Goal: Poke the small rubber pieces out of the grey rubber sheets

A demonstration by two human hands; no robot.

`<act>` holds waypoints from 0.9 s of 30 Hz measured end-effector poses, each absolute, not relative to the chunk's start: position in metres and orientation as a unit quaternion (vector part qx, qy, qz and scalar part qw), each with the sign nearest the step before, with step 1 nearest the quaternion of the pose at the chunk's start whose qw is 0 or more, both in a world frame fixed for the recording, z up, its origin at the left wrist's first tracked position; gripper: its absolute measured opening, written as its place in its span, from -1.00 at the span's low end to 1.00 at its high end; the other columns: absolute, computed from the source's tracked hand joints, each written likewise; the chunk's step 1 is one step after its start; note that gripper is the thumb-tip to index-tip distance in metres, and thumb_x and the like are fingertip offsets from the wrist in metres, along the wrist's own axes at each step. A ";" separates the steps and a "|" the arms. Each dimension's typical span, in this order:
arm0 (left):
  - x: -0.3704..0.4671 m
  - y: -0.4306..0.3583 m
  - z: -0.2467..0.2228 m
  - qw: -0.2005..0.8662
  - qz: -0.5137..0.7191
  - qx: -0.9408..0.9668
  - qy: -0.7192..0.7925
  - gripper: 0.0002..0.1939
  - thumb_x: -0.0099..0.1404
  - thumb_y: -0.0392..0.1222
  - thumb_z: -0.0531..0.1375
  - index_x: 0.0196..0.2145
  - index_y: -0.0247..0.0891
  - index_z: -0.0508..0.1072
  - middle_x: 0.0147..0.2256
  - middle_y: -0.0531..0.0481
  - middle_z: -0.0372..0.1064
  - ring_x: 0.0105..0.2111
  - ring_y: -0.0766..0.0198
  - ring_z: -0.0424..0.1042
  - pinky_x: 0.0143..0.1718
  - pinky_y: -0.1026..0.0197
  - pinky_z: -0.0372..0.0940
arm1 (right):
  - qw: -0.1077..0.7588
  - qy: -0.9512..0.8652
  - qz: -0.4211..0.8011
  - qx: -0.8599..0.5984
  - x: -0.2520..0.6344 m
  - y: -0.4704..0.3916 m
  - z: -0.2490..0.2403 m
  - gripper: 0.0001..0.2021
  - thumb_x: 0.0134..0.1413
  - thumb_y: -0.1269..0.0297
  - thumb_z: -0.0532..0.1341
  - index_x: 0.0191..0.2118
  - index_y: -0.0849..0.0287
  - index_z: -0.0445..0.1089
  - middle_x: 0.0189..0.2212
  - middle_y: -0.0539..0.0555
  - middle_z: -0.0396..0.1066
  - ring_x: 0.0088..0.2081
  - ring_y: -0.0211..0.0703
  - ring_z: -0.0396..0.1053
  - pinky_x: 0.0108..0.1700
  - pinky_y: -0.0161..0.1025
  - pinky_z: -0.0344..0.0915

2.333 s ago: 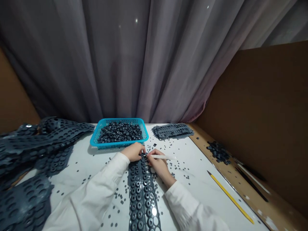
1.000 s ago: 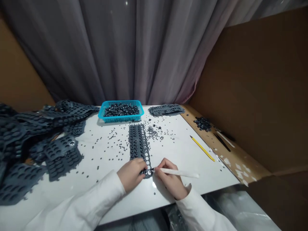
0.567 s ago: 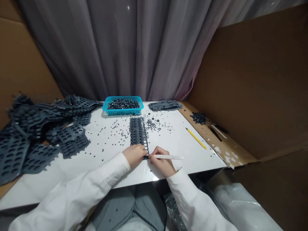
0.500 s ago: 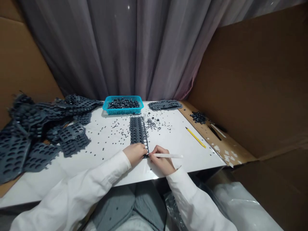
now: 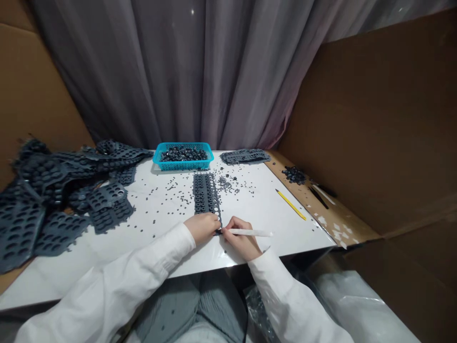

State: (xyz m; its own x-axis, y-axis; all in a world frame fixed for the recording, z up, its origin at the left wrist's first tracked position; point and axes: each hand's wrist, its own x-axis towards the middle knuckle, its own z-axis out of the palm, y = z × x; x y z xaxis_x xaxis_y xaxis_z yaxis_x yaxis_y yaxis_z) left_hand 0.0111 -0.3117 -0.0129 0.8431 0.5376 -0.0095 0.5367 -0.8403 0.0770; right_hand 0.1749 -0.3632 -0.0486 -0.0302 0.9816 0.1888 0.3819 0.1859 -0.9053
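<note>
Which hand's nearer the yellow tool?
Right. The right hand is left of the yellow tool and lower in view; the left hand is farther left, on the dark strip.

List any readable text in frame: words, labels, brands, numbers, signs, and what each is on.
None that can be read.
White tool in the right hand: any print would be too small to read.
Yellow tool: same.
Blue basket, dark strip, cardboard wall: no lettering visible.
</note>
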 end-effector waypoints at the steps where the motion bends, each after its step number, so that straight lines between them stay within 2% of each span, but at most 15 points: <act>1: 0.011 -0.312 -0.015 0.016 0.005 0.964 0.264 -0.86 0.26 -0.32 0.10 -0.33 -0.34 0.46 -0.34 -0.09 0.37 -0.30 0.16 0.38 -0.30 0.19 0.29 | 0.438 -0.633 0.339 -0.541 0.175 -0.363 -0.049 -0.85 -0.06 0.35 0.17 -0.57 0.15 0.21 -0.73 -0.05 0.33 -0.66 -0.29 0.28 -0.59 -0.40 0.17; 6: 0.010 -0.310 -0.023 -0.059 0.011 0.981 0.183 -0.84 0.29 -0.33 0.06 -0.33 -0.36 0.44 -0.37 -0.09 0.35 -0.34 0.17 0.35 -0.34 0.17 0.28 | 0.433 -0.633 0.336 -0.546 0.175 -0.363 -0.047 -0.85 -0.08 0.36 0.17 -0.58 0.15 0.21 -0.73 -0.05 0.32 -0.65 -0.29 0.28 -0.59 -0.40 0.17; 10: 0.011 -0.303 -0.028 -0.045 0.022 0.984 0.170 -0.87 0.27 -0.35 0.08 -0.35 -0.38 0.44 -0.40 -0.12 0.35 -0.36 0.17 0.35 -0.37 0.19 0.27 | 0.437 -0.631 0.336 -0.546 0.174 -0.363 -0.048 -0.84 -0.08 0.36 0.17 -0.59 0.16 0.20 -0.73 -0.06 0.31 -0.65 -0.29 0.27 -0.59 -0.40 0.15; 12: 0.010 -0.296 -0.030 0.036 0.043 0.983 0.177 -0.89 0.25 -0.37 0.11 -0.39 -0.37 0.44 -0.41 -0.10 0.36 -0.37 0.21 0.36 -0.36 0.22 0.26 | 0.438 -0.631 0.329 -0.550 0.174 -0.364 -0.048 -0.83 -0.09 0.36 0.18 -0.60 0.16 0.20 -0.72 -0.07 0.30 -0.65 -0.30 0.26 -0.60 -0.41 0.12; 15: -0.001 -0.281 -0.029 0.257 0.154 0.925 0.235 -0.92 0.19 -0.35 0.16 -0.44 -0.33 0.44 -0.44 -0.03 0.37 -0.41 0.29 0.36 -0.35 0.28 0.25 | 0.434 -0.627 0.329 -0.557 0.174 -0.364 -0.047 -0.83 -0.08 0.35 0.18 -0.59 0.17 0.21 -0.70 -0.06 0.31 -0.63 -0.29 0.26 -0.59 -0.40 0.13; 18: -0.019 -0.267 -0.025 0.471 0.316 0.738 0.367 -0.88 0.16 -0.21 0.20 -0.42 -0.33 0.41 -0.52 0.04 0.35 -0.49 0.34 0.33 -0.40 0.30 0.25 | 0.434 -0.614 0.348 -0.560 0.174 -0.363 -0.045 -0.84 -0.06 0.34 0.18 -0.58 0.17 0.23 -0.69 -0.04 0.34 -0.62 -0.28 0.28 -0.55 -0.38 0.16; 21: -0.034 -0.261 -0.019 0.629 0.374 0.525 0.434 -0.76 0.05 -0.14 0.29 -0.39 -0.34 0.38 -0.54 0.05 0.33 -0.54 0.37 0.33 -0.43 0.31 0.26 | 0.449 -0.588 0.370 -0.562 0.175 -0.362 -0.044 -0.84 -0.06 0.32 0.20 -0.57 0.18 0.24 -0.68 -0.03 0.34 -0.60 -0.27 0.28 -0.54 -0.37 0.17; 25: -0.033 -0.266 -0.011 0.747 0.343 0.358 0.443 -0.80 0.01 -0.27 0.25 -0.39 -0.34 0.33 -0.43 -0.06 0.39 -0.48 0.35 0.39 -0.44 0.31 0.29 | 0.462 -0.564 0.391 -0.561 0.175 -0.359 -0.044 -0.84 -0.05 0.30 0.21 -0.55 0.17 0.24 -0.66 -0.03 0.35 -0.59 -0.27 0.28 -0.52 -0.37 0.18; 27: -0.026 -0.269 -0.010 0.768 0.327 0.342 0.430 -0.86 0.00 -0.27 0.19 -0.46 -0.32 0.28 -0.48 -0.01 0.35 -0.53 0.37 0.35 -0.50 0.34 0.26 | 0.457 -0.567 0.387 -0.566 0.174 -0.357 -0.044 -0.84 -0.04 0.29 0.21 -0.54 0.17 0.25 -0.66 -0.04 0.34 -0.59 -0.27 0.28 -0.52 -0.37 0.18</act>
